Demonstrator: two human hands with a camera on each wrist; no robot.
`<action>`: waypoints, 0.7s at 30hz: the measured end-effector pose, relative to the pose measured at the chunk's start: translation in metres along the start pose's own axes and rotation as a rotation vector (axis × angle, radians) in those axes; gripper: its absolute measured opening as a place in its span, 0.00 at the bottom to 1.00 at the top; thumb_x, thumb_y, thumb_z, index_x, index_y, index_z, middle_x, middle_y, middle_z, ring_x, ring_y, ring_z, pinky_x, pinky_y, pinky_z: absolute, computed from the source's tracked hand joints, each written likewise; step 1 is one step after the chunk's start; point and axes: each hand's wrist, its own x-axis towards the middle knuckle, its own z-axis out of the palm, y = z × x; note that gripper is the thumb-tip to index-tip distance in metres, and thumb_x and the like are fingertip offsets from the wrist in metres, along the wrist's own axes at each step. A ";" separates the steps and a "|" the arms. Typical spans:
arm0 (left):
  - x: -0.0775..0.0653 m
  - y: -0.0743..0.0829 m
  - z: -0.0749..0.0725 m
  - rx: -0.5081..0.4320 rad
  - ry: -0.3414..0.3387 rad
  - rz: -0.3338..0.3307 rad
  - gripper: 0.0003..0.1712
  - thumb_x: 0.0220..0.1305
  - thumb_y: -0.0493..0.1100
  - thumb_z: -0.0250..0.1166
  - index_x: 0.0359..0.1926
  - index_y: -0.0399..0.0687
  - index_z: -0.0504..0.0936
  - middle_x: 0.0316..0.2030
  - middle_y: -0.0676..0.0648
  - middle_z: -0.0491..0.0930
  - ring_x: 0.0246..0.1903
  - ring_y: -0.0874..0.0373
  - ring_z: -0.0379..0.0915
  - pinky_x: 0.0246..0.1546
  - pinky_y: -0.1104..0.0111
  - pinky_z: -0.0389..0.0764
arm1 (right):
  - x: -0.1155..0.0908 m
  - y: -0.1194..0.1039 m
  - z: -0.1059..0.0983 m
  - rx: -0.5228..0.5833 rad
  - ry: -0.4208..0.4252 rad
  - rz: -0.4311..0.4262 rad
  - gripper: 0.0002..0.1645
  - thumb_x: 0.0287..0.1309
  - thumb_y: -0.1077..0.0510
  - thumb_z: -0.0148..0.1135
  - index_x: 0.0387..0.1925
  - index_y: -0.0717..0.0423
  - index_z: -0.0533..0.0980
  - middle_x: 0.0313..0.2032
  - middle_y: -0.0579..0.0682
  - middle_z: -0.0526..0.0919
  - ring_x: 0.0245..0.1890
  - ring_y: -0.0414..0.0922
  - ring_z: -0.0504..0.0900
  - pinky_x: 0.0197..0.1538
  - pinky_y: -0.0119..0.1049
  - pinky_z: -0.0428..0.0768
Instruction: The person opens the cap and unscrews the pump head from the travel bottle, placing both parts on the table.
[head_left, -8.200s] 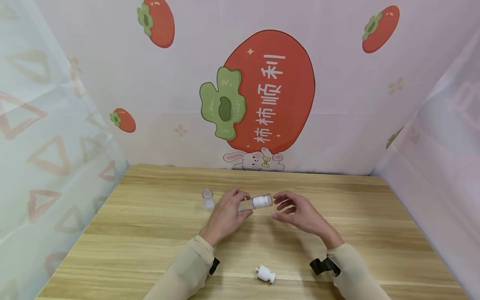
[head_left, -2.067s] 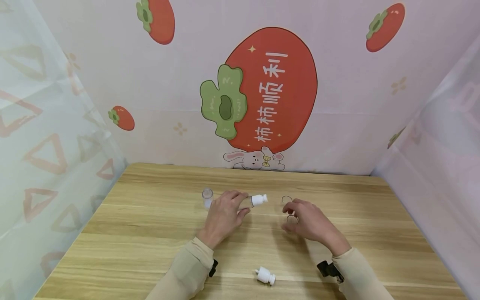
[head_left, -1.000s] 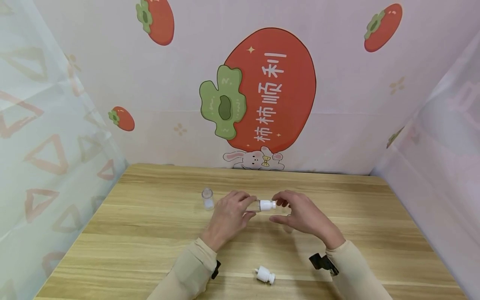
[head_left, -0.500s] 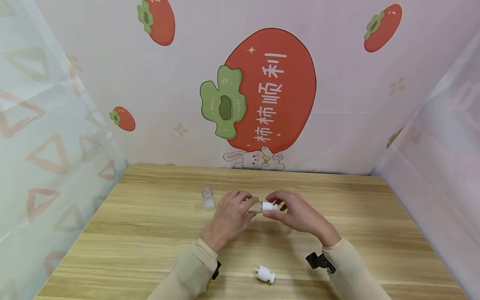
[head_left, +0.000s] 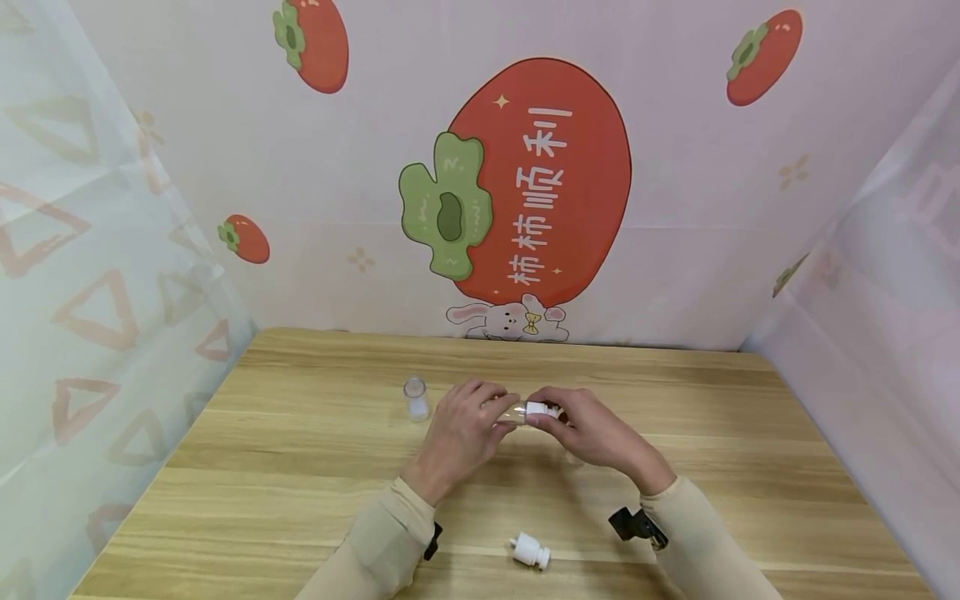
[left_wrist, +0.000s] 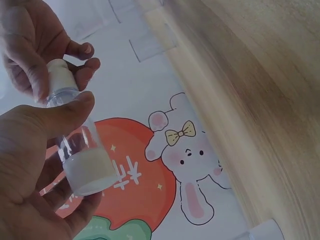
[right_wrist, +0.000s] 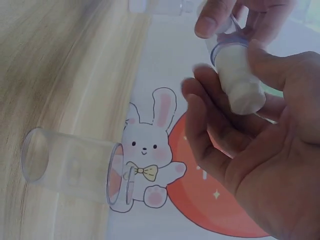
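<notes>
My left hand [head_left: 461, 429] holds a small clear bottle [left_wrist: 82, 135] with a white lower part, its thumb and fingers around the body. In the head view the bottle lies nearly level, its top toward the right. A white pump head [right_wrist: 237, 80] sits on its neck, and the thumb and fingers of my right hand [head_left: 592, 425] grip it. Beside the right hand a clear cap [right_wrist: 72, 165] stands on the table, largely hidden by that hand in the head view. Nearer the body lies a loose white pump head [head_left: 530, 550].
Left of the left hand, a second clear bottle [head_left: 416, 400] with a white inside stands on the wooden table [head_left: 300, 467]. Printed cloth walls [head_left: 675, 208] enclose the back and both sides.
The right hand has taken the clear cap off the bottle and set it down at the right. It has then come back left and taken hold of the pump head.
</notes>
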 end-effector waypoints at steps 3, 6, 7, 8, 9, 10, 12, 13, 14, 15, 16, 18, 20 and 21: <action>0.000 0.000 0.000 -0.029 -0.008 -0.011 0.22 0.52 0.44 0.81 0.49 0.47 0.88 0.42 0.49 0.86 0.44 0.55 0.81 0.43 0.63 0.83 | 0.000 -0.001 0.000 -0.004 0.031 -0.030 0.12 0.66 0.57 0.67 0.49 0.54 0.80 0.38 0.40 0.82 0.35 0.39 0.79 0.38 0.34 0.81; -0.001 -0.001 0.001 -0.069 -0.031 -0.037 0.22 0.53 0.45 0.80 0.50 0.46 0.88 0.43 0.50 0.86 0.44 0.55 0.81 0.43 0.62 0.84 | 0.000 -0.002 0.000 -0.021 0.067 -0.068 0.13 0.63 0.60 0.70 0.49 0.54 0.80 0.38 0.41 0.82 0.36 0.39 0.79 0.37 0.33 0.81; -0.001 -0.001 0.001 -0.090 -0.042 -0.050 0.22 0.54 0.45 0.80 0.50 0.46 0.87 0.43 0.50 0.85 0.45 0.55 0.81 0.44 0.62 0.84 | -0.001 -0.002 0.001 -0.027 0.078 -0.081 0.14 0.62 0.61 0.71 0.49 0.55 0.80 0.39 0.41 0.82 0.36 0.39 0.79 0.37 0.33 0.81; -0.001 0.000 0.000 -0.113 -0.058 -0.067 0.22 0.56 0.45 0.79 0.51 0.46 0.87 0.44 0.50 0.85 0.46 0.55 0.80 0.44 0.61 0.83 | -0.001 -0.002 0.001 -0.033 0.089 -0.092 0.15 0.61 0.62 0.71 0.49 0.55 0.80 0.40 0.42 0.82 0.36 0.39 0.79 0.37 0.33 0.82; -0.001 0.000 0.000 -0.135 -0.076 -0.086 0.22 0.57 0.45 0.78 0.52 0.46 0.87 0.44 0.50 0.85 0.47 0.55 0.80 0.45 0.60 0.83 | -0.001 -0.002 0.001 -0.035 0.098 -0.103 0.15 0.60 0.63 0.72 0.49 0.55 0.80 0.40 0.42 0.82 0.36 0.40 0.79 0.37 0.33 0.82; -0.001 0.000 0.000 -0.159 -0.095 -0.104 0.22 0.58 0.46 0.77 0.53 0.46 0.86 0.45 0.51 0.85 0.47 0.55 0.80 0.46 0.60 0.83 | -0.001 -0.002 0.001 -0.035 0.106 -0.111 0.16 0.59 0.64 0.73 0.49 0.55 0.80 0.41 0.43 0.81 0.37 0.40 0.79 0.37 0.33 0.82; -0.001 0.000 -0.002 -0.211 -0.143 -0.145 0.22 0.61 0.46 0.75 0.55 0.45 0.85 0.46 0.51 0.84 0.48 0.55 0.79 0.46 0.59 0.82 | -0.002 -0.003 0.002 -0.028 0.118 -0.124 0.18 0.58 0.65 0.73 0.49 0.55 0.80 0.42 0.44 0.81 0.38 0.40 0.80 0.39 0.33 0.83; -0.001 0.000 -0.003 -0.235 -0.167 -0.162 0.23 0.62 0.47 0.74 0.56 0.45 0.84 0.46 0.51 0.84 0.47 0.56 0.78 0.45 0.59 0.82 | -0.002 -0.003 0.002 -0.023 0.122 -0.128 0.18 0.57 0.66 0.74 0.49 0.55 0.80 0.43 0.44 0.81 0.38 0.40 0.80 0.39 0.33 0.83; -0.001 -0.001 -0.003 -0.259 -0.192 -0.179 0.23 0.64 0.47 0.73 0.57 0.45 0.84 0.46 0.51 0.83 0.46 0.55 0.78 0.45 0.60 0.82 | -0.002 -0.004 0.002 -0.021 0.127 -0.129 0.18 0.57 0.65 0.74 0.49 0.54 0.80 0.43 0.44 0.81 0.38 0.40 0.80 0.40 0.33 0.84; -0.001 -0.001 -0.004 -0.280 -0.216 -0.193 0.23 0.65 0.48 0.72 0.58 0.45 0.83 0.46 0.51 0.83 0.45 0.56 0.77 0.44 0.60 0.81 | -0.003 -0.004 0.002 -0.014 0.131 -0.132 0.18 0.57 0.65 0.74 0.49 0.54 0.80 0.44 0.44 0.81 0.39 0.40 0.80 0.41 0.34 0.84; -0.001 -0.002 -0.004 -0.305 -0.241 -0.205 0.23 0.67 0.48 0.70 0.59 0.45 0.82 0.46 0.50 0.82 0.45 0.55 0.76 0.44 0.61 0.81 | -0.003 -0.004 0.002 -0.009 0.136 -0.133 0.18 0.58 0.65 0.74 0.49 0.54 0.81 0.44 0.44 0.81 0.39 0.40 0.80 0.41 0.34 0.84; -0.001 -0.002 -0.005 -0.358 -0.284 -0.225 0.23 0.70 0.49 0.68 0.60 0.45 0.81 0.47 0.49 0.82 0.43 0.54 0.76 0.44 0.61 0.80 | -0.004 -0.004 0.003 0.005 0.148 -0.143 0.15 0.59 0.63 0.73 0.48 0.53 0.81 0.44 0.44 0.81 0.40 0.40 0.80 0.42 0.35 0.84; -0.002 -0.004 -0.005 -0.409 -0.313 -0.238 0.22 0.71 0.49 0.66 0.61 0.44 0.81 0.47 0.47 0.81 0.44 0.52 0.76 0.44 0.62 0.79 | -0.004 -0.004 0.004 0.021 0.160 -0.152 0.12 0.61 0.62 0.71 0.46 0.52 0.82 0.45 0.43 0.81 0.42 0.40 0.80 0.43 0.36 0.84; -0.002 -0.004 -0.006 -0.429 -0.324 -0.244 0.22 0.72 0.49 0.65 0.61 0.44 0.80 0.48 0.47 0.81 0.44 0.51 0.76 0.44 0.62 0.79 | -0.004 -0.004 0.004 0.030 0.166 -0.161 0.11 0.62 0.63 0.70 0.45 0.51 0.83 0.45 0.42 0.81 0.43 0.41 0.81 0.44 0.37 0.84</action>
